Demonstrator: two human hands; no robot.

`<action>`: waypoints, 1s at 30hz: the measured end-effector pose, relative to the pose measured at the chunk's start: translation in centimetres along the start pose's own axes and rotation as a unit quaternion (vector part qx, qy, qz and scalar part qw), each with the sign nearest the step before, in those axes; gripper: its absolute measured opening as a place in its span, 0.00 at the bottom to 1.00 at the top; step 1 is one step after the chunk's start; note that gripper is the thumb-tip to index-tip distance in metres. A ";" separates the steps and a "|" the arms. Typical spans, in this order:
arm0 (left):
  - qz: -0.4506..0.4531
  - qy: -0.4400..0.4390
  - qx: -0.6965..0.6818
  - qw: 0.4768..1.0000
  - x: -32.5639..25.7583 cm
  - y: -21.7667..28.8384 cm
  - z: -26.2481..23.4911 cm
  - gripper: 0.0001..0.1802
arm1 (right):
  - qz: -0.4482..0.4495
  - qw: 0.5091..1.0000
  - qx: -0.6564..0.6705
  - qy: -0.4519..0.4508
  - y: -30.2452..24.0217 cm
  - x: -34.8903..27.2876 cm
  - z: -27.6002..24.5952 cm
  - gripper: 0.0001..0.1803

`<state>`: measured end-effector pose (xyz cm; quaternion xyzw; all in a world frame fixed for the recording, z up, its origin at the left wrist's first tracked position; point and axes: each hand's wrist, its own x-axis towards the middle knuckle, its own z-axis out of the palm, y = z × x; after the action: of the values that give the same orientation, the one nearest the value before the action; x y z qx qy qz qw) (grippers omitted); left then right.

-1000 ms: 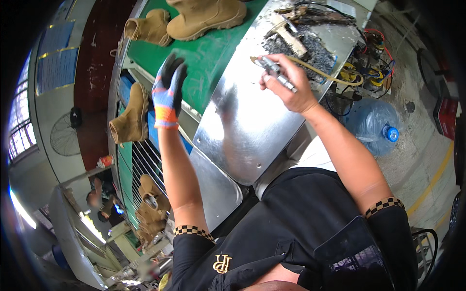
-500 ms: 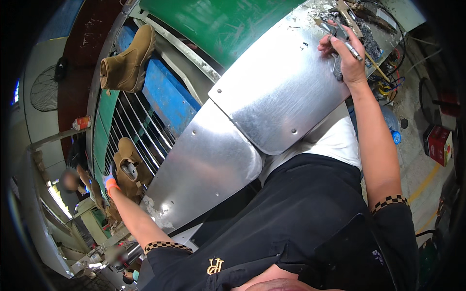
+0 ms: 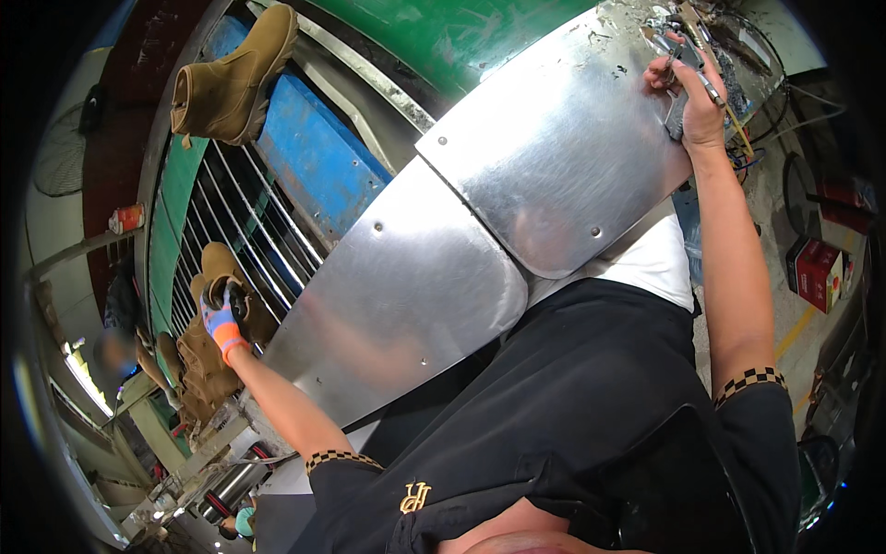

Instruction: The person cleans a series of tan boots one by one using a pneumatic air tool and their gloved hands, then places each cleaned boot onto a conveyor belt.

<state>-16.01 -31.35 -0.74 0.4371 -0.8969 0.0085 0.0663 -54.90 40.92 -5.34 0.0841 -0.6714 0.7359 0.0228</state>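
My left hand (image 3: 223, 331), in a purple and orange glove, is closed on the opening of a tan boot (image 3: 220, 263) at the left, over the metal bars. Beside it, several more tan boots (image 3: 198, 355) stand in a row. My bare right hand (image 3: 701, 106) is at the far right of the metal worktop (image 3: 544, 157), fingers curled round a grey metal hand tool (image 3: 676, 115) whose exact kind I cannot make out. A thin silver pen-like rod (image 3: 709, 85) crosses the same hand. Another tan boot (image 3: 226, 88) lies on its side at the upper left.
A blue metal block (image 3: 318, 152) and chrome bars (image 3: 245, 217) run beyond the worktop, with a green surface (image 3: 443, 37) behind. Loose tools and cables clutter the far right corner. A red box (image 3: 817, 272) is on the floor at right. Another person (image 3: 115, 346) is at far left.
My left hand has come from beside the boot onto its opening. My right hand keeps its tools at the worktop's far corner. The whole view has shifted somewhat.
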 end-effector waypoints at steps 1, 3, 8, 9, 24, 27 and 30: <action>-0.018 0.033 0.068 0.997 0.6 -0.1 -0.1 0.41 | -0.003 1.000 -0.001 0.002 0.2 0.1 0.1 0.24; -0.024 0.035 0.119 0.992 2.4 -0.4 1.0 0.44 | -0.008 1.000 0.005 0.000 0.2 0.2 0.2 0.24; -0.086 0.078 0.151 0.982 3.8 -2.0 2.7 0.42 | -0.031 0.999 0.014 -0.015 0.7 0.2 -0.1 0.23; -0.077 0.088 0.126 0.985 3.9 -3.6 1.4 0.40 | -0.035 0.999 0.029 -0.018 0.9 0.3 0.0 0.23; 0.328 -0.270 -0.128 0.896 -29.1 21.2 -9.1 0.24 | -0.055 0.995 0.045 -0.064 2.0 -0.4 -1.4 0.20; 0.319 -0.307 -0.143 0.885 -30.7 22.6 -10.4 0.33 | 0.018 0.997 0.078 -0.013 -0.7 -1.0 0.2 0.17; 0.415 -0.207 -0.117 0.878 -29.4 26.9 -14.7 0.43 | -0.024 0.998 0.058 -0.031 -0.8 -0.9 -0.1 0.16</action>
<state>-17.54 9.37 11.22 0.0055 -0.9838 -0.1603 -0.0796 -53.94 41.15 -4.73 0.1240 -0.6256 0.7701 0.0145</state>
